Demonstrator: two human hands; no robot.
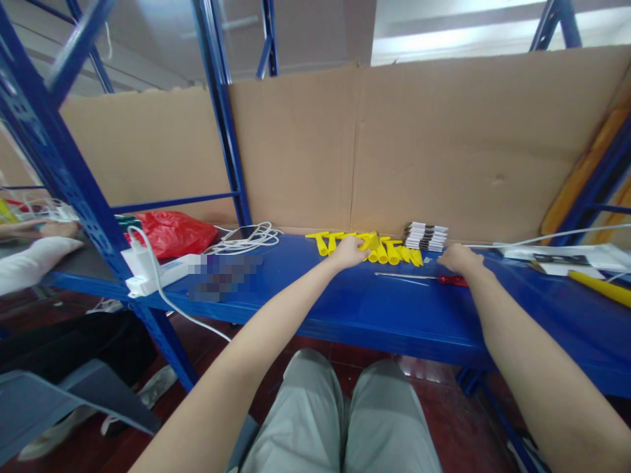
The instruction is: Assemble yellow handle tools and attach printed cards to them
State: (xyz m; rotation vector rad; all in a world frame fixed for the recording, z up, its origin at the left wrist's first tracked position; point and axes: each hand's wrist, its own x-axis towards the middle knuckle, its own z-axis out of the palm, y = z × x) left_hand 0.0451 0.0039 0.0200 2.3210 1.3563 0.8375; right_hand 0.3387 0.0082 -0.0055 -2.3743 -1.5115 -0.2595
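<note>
Head cam: left hand (351,252) seems pinched on a yellow piece (371,242), left of the white stack (426,237). Can't tell remotely whether right hand (461,259), front-right of it, grips anything; I'd pinch lightly.

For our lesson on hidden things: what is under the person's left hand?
Yellow pieces show beside the left hand, on the blue shelf; whatever lies directly beneath is covered.

The shelf (394,302) is glossy painted metal with matt cardboard (444,144) along its back edge, smooth yellow parts (393,255), probably plastic at this distance, near that edge, a metal-shafted screwdriver (448,280) nearer the front edge, and a glossy, crinkled plastic bag (172,233) toward the left.
</note>
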